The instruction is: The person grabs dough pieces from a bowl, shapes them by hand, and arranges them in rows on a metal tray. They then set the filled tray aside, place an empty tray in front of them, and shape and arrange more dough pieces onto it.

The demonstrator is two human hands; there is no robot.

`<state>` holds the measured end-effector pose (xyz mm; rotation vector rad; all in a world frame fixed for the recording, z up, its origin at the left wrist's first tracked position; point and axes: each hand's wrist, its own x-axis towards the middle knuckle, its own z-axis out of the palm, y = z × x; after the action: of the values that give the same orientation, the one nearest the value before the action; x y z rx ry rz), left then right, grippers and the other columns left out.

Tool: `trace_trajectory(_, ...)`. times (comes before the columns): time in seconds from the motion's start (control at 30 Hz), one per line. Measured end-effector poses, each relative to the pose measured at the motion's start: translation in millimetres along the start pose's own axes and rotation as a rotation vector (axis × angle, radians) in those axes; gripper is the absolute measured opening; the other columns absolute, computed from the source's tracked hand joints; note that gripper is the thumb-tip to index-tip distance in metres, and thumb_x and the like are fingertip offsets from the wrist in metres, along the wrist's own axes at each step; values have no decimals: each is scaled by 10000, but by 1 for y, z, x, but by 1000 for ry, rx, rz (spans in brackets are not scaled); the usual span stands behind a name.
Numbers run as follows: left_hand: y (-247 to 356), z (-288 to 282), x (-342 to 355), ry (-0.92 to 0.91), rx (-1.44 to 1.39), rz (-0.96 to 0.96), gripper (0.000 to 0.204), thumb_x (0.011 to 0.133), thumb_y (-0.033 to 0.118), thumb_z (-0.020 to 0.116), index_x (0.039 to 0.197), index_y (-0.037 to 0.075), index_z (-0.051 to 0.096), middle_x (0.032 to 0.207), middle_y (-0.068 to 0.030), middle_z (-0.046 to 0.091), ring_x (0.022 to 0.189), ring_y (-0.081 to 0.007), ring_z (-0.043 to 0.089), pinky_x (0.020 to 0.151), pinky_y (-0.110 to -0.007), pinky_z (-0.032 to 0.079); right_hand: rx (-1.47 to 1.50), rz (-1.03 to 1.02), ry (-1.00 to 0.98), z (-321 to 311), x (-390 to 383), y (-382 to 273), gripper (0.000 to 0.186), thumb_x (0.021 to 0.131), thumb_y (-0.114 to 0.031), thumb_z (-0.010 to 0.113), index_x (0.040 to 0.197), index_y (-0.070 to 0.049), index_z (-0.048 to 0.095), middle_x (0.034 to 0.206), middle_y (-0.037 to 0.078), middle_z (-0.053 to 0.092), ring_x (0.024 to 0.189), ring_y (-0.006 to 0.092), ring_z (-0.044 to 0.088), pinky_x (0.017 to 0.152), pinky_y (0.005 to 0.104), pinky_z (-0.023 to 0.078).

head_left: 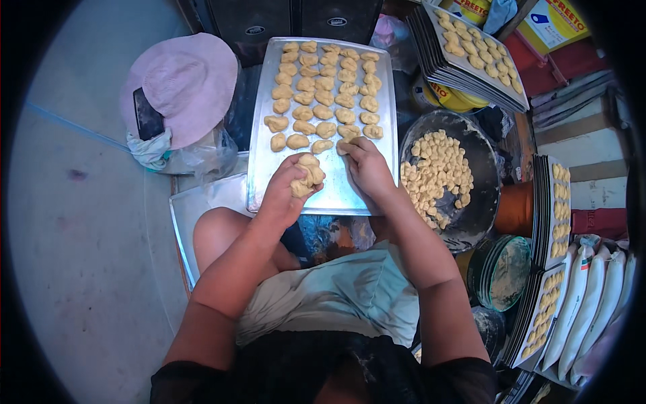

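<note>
The left hand [281,192] has its fingers wrapped around a dough lump [307,176], lifted above the near part of a metal tray [333,182]. The right hand [370,168] has its fingers bent down and pinching a dough piece [342,147] at the tray surface; whether they press it or are about to part from it cannot be determined.

Beyond both sets of fingers, laid dough pieces [324,97] stand in five columns, uneven in shape, some nearly touching. The nearest row is incomplete: three pieces lie left of the right fingers, while the spot to their right holds none. In my judgement the tray is largely filled; the strip beneath and nearer than the fingers remains bare.

To the right of the right fingers, beside the tray, a black basin [488,161] contains numerous small dough lumps [437,168]. Farther off, beyond and right of those fingers, stacked trays [441,74] carry shaped pieces on top. Well left of the left fingers lies a pink hat [178,71] with a phone [147,114] on it.
</note>
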<state>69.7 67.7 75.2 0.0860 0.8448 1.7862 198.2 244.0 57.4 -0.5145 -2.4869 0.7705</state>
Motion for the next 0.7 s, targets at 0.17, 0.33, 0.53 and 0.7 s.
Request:
trace_trajectory(0.17,-1,4,3,-10,63,-1,502,827,33,611,1303,79,456,1139,-118,561,1029,-242,597,861,-404,529,266,32,-29,-18,3,-47,293,811,-22,629,1103,-39,654,972,82,624,1101,283,556,932,372,454)
trace_trajectory(0.33,-6,10,0,-63,194,7,618,770,-33,659,1334,80,432,1170,-139,544,1058,-228,582,878,-383,514,1153,511,-523,-23,-7,-19,322,834,18,617,1143,-67,596,1238,68,542,1163,154,509,951,293,455)
trace_trajectory(0.53,-8,17,-3,-113,212,-47,663,762,-18,649,1374,93,421,1188,-137,565,1060,-237,590,927,-350,490,1201,388,-422,-33,-19,-23,250,827,43,651,1036,-57,557,1109,54,622,1022,142,594,933,304,477)
trace_trajectory(0.7,9,0,0,4,290,12,322,798,27,631,1117,25,590,1030,-120,613,941,-210,614,847,-340,525,486,384,121,-43,-15,7,316,805,-1,709,1105,-60,630,1062,95,623,898,194,638,827,291,501)
